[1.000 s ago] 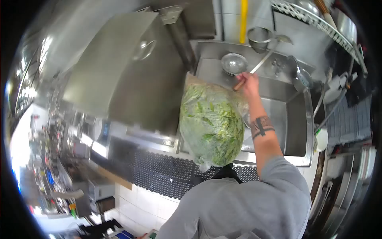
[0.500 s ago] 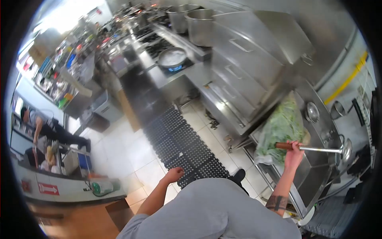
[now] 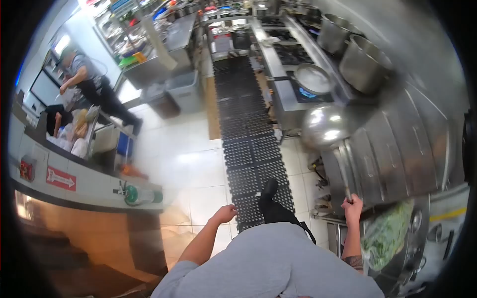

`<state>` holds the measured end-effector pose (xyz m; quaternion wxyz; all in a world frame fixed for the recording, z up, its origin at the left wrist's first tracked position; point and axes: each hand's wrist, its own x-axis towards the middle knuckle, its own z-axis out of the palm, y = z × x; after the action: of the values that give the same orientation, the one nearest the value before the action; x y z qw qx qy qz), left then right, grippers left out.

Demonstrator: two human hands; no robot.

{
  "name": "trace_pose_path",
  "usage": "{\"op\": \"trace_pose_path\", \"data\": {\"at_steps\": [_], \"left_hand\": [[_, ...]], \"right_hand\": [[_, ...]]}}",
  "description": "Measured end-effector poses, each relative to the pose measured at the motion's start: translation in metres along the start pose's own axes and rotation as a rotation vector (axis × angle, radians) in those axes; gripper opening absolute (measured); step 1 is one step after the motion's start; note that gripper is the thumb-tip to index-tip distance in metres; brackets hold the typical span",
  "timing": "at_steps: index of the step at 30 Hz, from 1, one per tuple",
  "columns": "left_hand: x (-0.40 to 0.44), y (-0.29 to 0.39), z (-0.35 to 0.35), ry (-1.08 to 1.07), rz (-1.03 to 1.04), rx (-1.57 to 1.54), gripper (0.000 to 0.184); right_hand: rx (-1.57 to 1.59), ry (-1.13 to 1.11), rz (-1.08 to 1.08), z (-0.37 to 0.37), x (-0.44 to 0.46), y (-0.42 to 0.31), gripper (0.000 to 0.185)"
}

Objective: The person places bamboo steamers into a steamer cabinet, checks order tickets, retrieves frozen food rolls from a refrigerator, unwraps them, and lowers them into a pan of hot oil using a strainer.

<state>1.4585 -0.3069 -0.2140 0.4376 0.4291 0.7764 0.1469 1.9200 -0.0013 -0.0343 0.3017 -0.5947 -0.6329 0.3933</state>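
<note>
My right hand point(image 3: 352, 204) grips the handle of a long metal ladle point(image 3: 328, 125). Its shiny round bowl is raised in front of the stove. My left hand point(image 3: 226, 213) hangs at my left side over the floor, fingers loosely curled in, with nothing visible in them. On a lit burner with a blue flame sits a round pan point(image 3: 314, 78) holding pale, whitish contents, just beyond the ladle's bowl. Below and right of my right hand, a clear bag of leafy greens point(image 3: 387, 237) lies at the metal sink.
A black rubber mat point(image 3: 256, 149) runs along the aisle beside the stove. Two tall stockpots point(image 3: 365, 63) stand at the back right. Steel drawer fronts point(image 3: 397, 144) line the right. Another person point(image 3: 92, 82) stands at the left near bags. Grey bins point(image 3: 184, 92) sit by a counter.
The ladle has swung from over the sink to out in front of me, bowl now toward the stove. My view has turned right-to-left toward the aisle, and the other person stands more upright.
</note>
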Motion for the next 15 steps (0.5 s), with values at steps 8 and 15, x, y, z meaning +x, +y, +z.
{"op": "trace_pose_path", "data": {"at_steps": [8,15], "left_hand": [[-0.052,-0.165,-0.031,-0.15,-0.281,0.305,0.034],[-0.071,-0.136,-0.081,0.542,-1.069,-1.064,0.015]], "right_hand": [[-0.271,-0.585,-0.067,0.303,0.182,-0.139,0.021],[0.515,-1.525,0.112,0.433,0.316,-0.388,0.034]]}}
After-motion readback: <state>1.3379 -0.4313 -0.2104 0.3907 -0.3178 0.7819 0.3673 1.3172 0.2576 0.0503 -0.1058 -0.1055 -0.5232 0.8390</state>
